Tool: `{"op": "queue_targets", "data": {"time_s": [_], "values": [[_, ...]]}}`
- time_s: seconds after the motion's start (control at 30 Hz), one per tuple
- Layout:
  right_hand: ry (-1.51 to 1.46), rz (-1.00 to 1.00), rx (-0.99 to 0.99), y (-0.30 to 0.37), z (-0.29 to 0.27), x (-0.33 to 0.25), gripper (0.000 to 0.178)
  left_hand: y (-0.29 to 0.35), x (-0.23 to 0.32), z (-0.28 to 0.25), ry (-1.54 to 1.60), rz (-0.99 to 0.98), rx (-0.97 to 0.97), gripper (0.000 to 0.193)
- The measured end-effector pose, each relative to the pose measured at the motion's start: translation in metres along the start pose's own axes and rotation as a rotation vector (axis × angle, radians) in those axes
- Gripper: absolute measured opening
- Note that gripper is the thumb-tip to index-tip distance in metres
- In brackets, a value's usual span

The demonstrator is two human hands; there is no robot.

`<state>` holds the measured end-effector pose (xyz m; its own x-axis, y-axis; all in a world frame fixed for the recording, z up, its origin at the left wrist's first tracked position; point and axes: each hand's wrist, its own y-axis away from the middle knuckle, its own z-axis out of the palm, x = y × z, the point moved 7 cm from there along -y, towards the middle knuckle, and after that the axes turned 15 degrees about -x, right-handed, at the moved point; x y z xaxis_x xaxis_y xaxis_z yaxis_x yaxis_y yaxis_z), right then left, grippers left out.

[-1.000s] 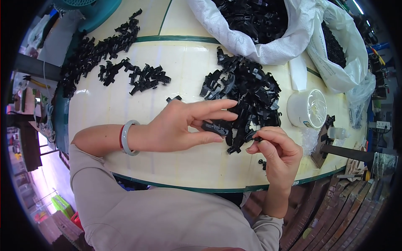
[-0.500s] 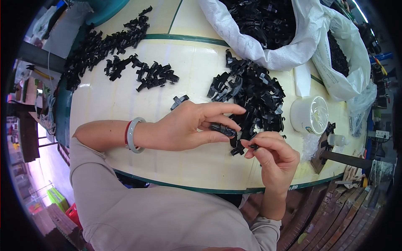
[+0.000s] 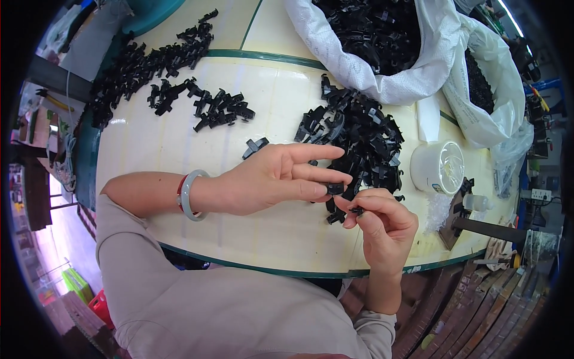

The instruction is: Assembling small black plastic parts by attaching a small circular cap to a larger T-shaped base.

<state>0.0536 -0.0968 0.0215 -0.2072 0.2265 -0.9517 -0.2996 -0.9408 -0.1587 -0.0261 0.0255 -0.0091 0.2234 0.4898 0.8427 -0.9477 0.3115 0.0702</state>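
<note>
A teal basin [image 3: 152,18] sat far left, a white cylinder [image 3: 424,167] at right, and a green object [image 3: 76,283] beside a red object [image 3: 99,306] near left

Left of your cream, green-edged table [image 3: 287,245] are a grey beam [image 3: 57,84] and bright, pale floor [image 3: 75,236]; to its right you see a white socket [image 3: 541,194] and, farther back, a glowing strip light [image 3: 506,8].
</note>
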Motion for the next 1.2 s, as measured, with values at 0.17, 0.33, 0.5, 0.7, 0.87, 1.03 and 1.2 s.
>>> {"op": "queue_targets", "data": {"time_s": [0.17,0.33,0.5,0.7,0.87,1.03,1.2], "values": [[-0.040,-0.006,0.020,0.001,-0.003,0.004,0.018,0.000,0.001,0.002,-0.023,-0.009,0.000,0.052],[-0.085,-0.012,0.006,0.001,-0.005,0.007,0.018,0.002,0.002,0.005,0.211,-0.038,0.089,0.052],[-0.085,-0.005,0.037,0.003,-0.005,0.008,0.018,0.004,-0.002,-0.003,0.156,-0.063,0.097,0.049],[-0.099,-0.011,0.022,0.002,-0.005,0.008,0.018,0.005,-0.003,-0.004,0.334,-0.058,0.233,0.051],[-0.103,0.001,0.015,0.001,-0.002,0.010,0.018,0.006,-0.005,-0.006,0.261,0.020,0.263,0.051],[-0.142,0.001,0.009,0.001,0.000,0.013,0.018,0.004,-0.007,-0.001,0.048,0.008,0.148,0.043],[-0.215,-0.034,0.069,0.004,-0.005,0.012,0.018,0.006,-0.010,0.004,-0.213,-0.128,0.114,0.027]]}}
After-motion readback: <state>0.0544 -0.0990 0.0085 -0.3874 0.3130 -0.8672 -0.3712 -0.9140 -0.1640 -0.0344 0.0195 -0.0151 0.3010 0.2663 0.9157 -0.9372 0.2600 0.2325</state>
